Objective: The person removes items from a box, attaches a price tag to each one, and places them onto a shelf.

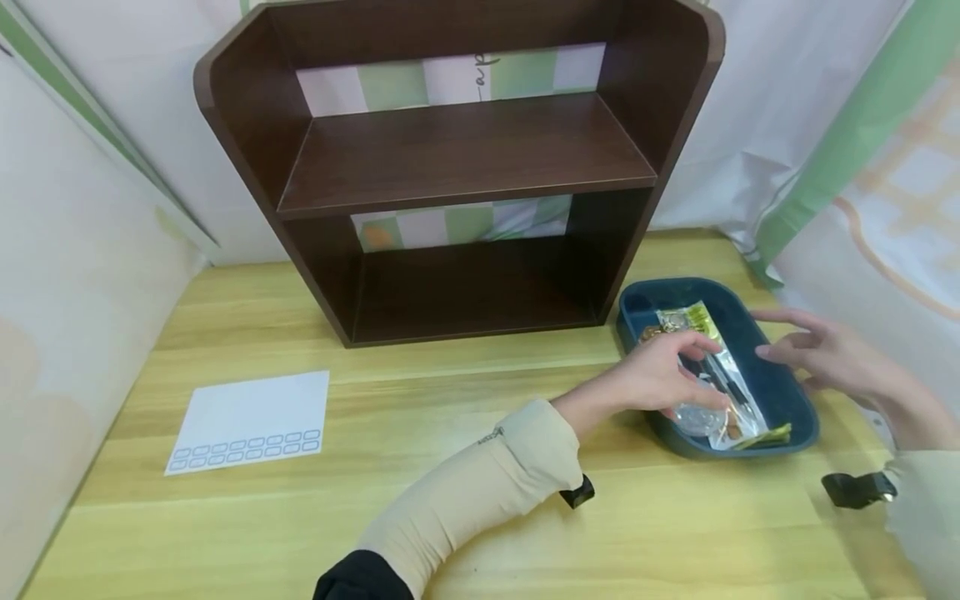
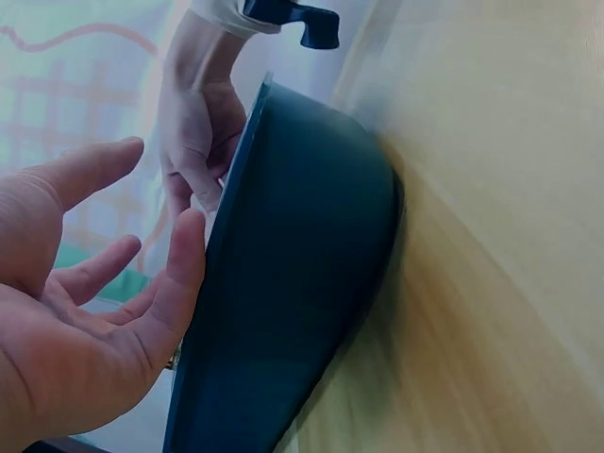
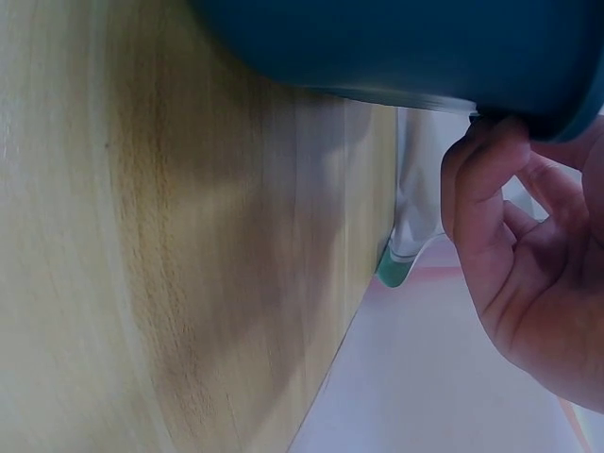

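A dark blue basin (image 1: 780, 392) stands on the table at the right in the head view. Inside lie a long silver and yellow-green packet (image 1: 738, 387), a clear round plastic item (image 1: 696, 421) and small brown pieces (image 1: 651, 332). My left hand (image 1: 663, 375) reaches over the basin's near-left side with fingers spread and loosely bent. In the left wrist view that hand (image 2: 90, 302) holds nothing, one fingertip at the rim. At the right rim is my right hand (image 1: 843, 358); the right wrist view has its curled fingers (image 3: 486, 175) against the outer wall, with the thumb over the rim.
A dark brown two-tier shelf (image 1: 472, 154) stands at the back of the wooden table (image 1: 450, 392). On the left lies a white sheet (image 1: 251, 417) with rows of small printed boxes. Light patterned curtains (image 1: 847, 167) hang around the table.
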`<state>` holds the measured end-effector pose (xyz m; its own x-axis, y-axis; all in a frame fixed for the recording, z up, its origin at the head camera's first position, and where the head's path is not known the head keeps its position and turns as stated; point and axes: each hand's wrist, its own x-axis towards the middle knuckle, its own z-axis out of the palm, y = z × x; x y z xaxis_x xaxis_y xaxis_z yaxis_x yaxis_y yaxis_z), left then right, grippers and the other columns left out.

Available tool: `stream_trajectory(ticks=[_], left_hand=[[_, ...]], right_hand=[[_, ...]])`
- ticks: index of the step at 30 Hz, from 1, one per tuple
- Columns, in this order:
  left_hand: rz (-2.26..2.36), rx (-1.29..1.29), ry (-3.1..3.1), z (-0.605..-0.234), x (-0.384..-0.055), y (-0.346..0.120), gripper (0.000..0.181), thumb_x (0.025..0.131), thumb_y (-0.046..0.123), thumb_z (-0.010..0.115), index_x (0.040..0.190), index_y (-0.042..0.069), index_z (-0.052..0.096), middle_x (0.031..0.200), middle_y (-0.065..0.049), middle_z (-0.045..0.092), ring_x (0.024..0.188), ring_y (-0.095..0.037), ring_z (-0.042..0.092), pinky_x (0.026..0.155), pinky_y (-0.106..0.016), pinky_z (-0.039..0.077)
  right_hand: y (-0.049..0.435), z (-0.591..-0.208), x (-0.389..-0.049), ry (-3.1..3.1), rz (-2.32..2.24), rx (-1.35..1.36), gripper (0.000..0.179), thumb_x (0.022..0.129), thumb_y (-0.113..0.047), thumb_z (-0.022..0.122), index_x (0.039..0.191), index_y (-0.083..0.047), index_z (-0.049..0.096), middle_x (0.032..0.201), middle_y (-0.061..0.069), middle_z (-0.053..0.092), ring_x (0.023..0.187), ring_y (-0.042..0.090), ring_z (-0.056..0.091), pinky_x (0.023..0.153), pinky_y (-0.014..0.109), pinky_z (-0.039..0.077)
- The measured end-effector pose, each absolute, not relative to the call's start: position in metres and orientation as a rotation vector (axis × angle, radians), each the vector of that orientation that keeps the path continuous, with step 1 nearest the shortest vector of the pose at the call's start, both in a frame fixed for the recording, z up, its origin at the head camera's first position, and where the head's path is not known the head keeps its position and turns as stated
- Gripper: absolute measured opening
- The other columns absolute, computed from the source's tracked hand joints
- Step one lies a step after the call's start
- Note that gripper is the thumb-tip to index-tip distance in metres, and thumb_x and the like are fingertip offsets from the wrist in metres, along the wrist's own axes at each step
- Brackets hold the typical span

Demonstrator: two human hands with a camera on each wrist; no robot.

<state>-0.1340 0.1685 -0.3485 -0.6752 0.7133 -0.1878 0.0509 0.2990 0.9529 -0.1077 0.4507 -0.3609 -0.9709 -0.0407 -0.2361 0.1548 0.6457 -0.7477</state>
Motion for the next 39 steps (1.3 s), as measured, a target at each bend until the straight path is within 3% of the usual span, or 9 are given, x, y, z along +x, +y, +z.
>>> stream_trajectory(ticks=[7,11,14,16,28,39], left_hand=[[1.231,0.787,2.132,-0.345,-0.138,0.173,0.062,0.081,0.019,0.087,0.136,0.029,0.059,0.133,0.015,0.056,0.068,-0.004,0.063,0.05,-0.022,0.053],[0.996,0.933,2.283,-0.345,-0.142,0.173,0.063,0.081,0.031,0.087,0.137,0.03,0.058,0.136,0.016,0.055,0.096,-0.001,0.062,0.071,-0.014,0.051],[0.833,1.023,2.374,-0.347,-0.143,0.174,0.064,0.08,0.041,0.086,0.137,0.033,0.057,0.136,0.019,0.053,0.12,0.004,0.049,0.091,-0.011,0.041],[0.789,1.046,2.396,-0.349,-0.144,0.174,0.065,0.079,0.044,0.086,0.137,0.034,0.057,0.137,0.021,0.052,0.125,0.005,0.045,0.097,-0.012,0.039],[0.771,1.106,2.372,-0.359,-0.145,0.171,0.069,0.08,0.042,0.086,0.14,0.032,0.055,0.142,0.02,0.05,0.129,0.004,0.043,0.1,-0.013,0.037],[0.474,1.118,2.487,-0.366,-0.135,0.182,0.086,0.076,0.052,0.085,0.147,0.045,0.039,0.136,0.02,0.047,0.116,0.003,0.049,0.088,-0.02,0.046]], right_hand=[[0.449,-0.361,-0.108,2.632,-1.245,0.096,0.054,0.1,-0.013,0.064,0.144,-0.037,0.045,0.096,0.004,0.074,0.085,0.008,0.066,0.063,0.035,0.059],[0.448,-0.36,-0.108,2.624,-1.278,0.102,0.052,0.1,-0.012,0.064,0.142,-0.037,0.047,0.095,0.004,0.074,0.084,0.011,0.068,0.064,0.036,0.06],[0.447,-0.36,-0.107,2.619,-1.301,0.107,0.052,0.099,-0.011,0.064,0.14,-0.039,0.048,0.093,0.006,0.074,0.083,0.013,0.068,0.063,0.037,0.06],[0.447,-0.361,-0.107,2.621,-1.301,0.108,0.052,0.099,-0.012,0.065,0.141,-0.039,0.048,0.093,0.006,0.074,0.082,0.012,0.068,0.062,0.037,0.06],[0.447,-0.359,-0.106,2.624,-1.268,0.116,0.059,0.1,-0.015,0.065,0.151,-0.032,0.042,0.096,0.005,0.074,0.087,0.007,0.066,0.066,0.036,0.059],[0.448,-0.361,-0.103,2.64,-1.276,0.134,0.054,0.099,-0.015,0.066,0.145,-0.036,0.047,0.094,0.003,0.074,0.082,0.011,0.067,0.06,0.036,0.058]])
